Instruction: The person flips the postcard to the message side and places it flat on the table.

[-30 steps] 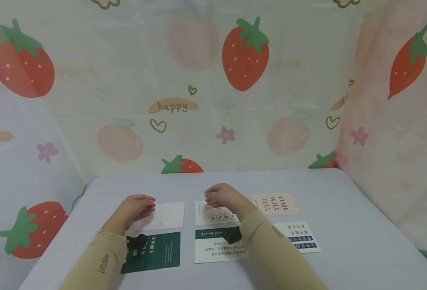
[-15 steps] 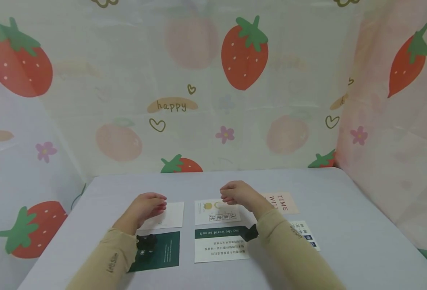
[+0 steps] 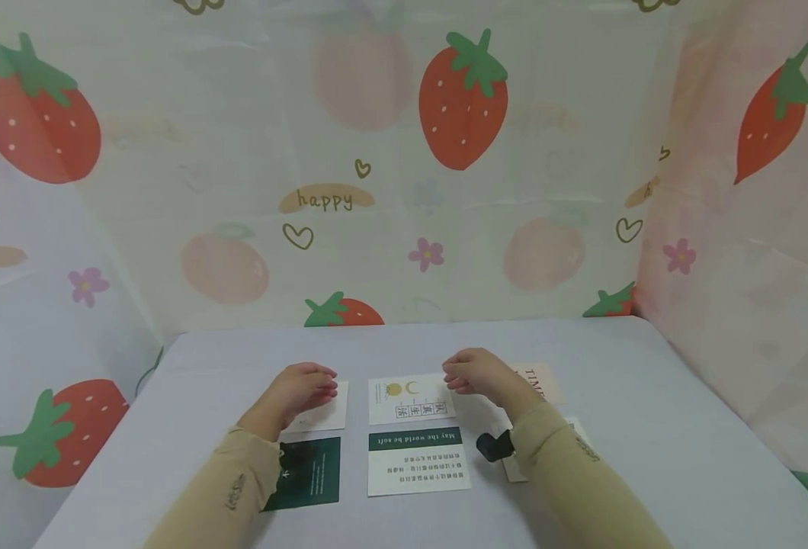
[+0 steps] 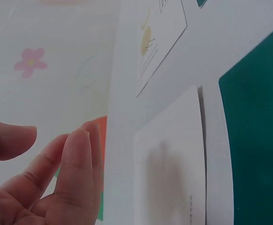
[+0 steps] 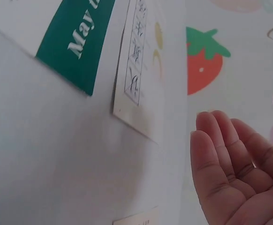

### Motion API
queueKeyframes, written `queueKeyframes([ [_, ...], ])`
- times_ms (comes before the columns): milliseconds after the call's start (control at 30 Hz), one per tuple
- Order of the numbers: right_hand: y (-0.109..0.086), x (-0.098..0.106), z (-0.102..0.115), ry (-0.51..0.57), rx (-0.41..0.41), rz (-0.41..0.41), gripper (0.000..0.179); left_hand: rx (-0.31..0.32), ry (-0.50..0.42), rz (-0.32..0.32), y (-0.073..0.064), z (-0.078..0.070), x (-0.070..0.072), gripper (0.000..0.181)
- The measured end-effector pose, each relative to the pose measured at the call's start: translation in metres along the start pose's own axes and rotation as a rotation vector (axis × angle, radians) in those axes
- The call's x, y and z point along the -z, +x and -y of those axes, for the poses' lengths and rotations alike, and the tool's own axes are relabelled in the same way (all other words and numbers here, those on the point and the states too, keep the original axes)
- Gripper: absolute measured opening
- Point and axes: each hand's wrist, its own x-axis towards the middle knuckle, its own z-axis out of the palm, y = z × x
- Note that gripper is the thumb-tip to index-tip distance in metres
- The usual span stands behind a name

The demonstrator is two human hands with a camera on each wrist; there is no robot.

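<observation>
My left hand (image 3: 301, 395) hovers over a plain white card (image 3: 334, 413), casting a shadow on it in the left wrist view. Its fingers (image 4: 76, 154) are loosely bent, the thumb apart, with nothing between them. Below that card lies a dark green card (image 3: 318, 473), partly behind the left sleeve. My right hand (image 3: 482, 377) hovers between a white card with a sun and moon (image 3: 412, 400) and a pale pink card (image 3: 544, 381). The right fingers (image 5: 204, 154) are relaxed and hold nothing. A card with a green band, reading "May the world be soft" (image 3: 418, 467), lies in the middle.
Another white card (image 3: 514, 469) is mostly hidden under the right sleeve (image 3: 575, 473). All the cards lie flat on a pale tabletop (image 3: 651, 427). A strawberry-print curtain (image 3: 376, 152) encloses the back and sides. A small black object (image 3: 495, 447) sits at the right cuff.
Both hands have moved rightward above the cards, holding nothing. The sun-and-moon card and the green-banded card are uncovered; the pink card and the card below it are more covered.
</observation>
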Motion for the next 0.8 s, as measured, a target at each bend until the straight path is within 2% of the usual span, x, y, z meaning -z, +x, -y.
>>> queueKeyframes([
  [433, -0.004, 0.005, -0.017, 0.079, -0.079, -0.022, 0.032, 0.018, -0.034, 0.004, 0.006, 0.004, -0.02, 0.028],
  [800, -0.005, 0.0, -0.03, 0.132, -0.113, -0.032, 0.031, 0.085, -0.064, 0.021, 0.006, 0.008, -0.03, 0.028],
])
